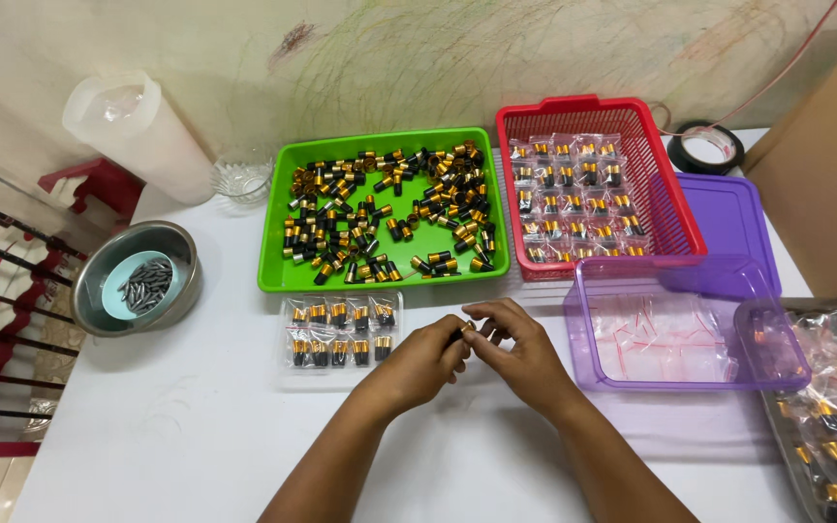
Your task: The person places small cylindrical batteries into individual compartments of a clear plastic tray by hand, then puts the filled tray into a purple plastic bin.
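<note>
My left hand (426, 360) and my right hand (518, 351) meet over the white table, just below the green tray (278, 276). Between their fingertips they pinch a small black-and-gold cylindrical part (468, 329). The green tray holds several loose parts of the same kind. To the left of my hands lies a clear plastic sheet of small bags (339, 331), each with black-and-gold parts inside.
A red basket (687, 218) of filled bags stands at the back right. A purple clear box (593, 373) with empty small bags sits right of my hands, on a purple lid (743, 223). A metal bowl (181, 291) with grey pellets is left. Cardboard box (825, 184), tape roll (709, 147), plastic jug (138, 131).
</note>
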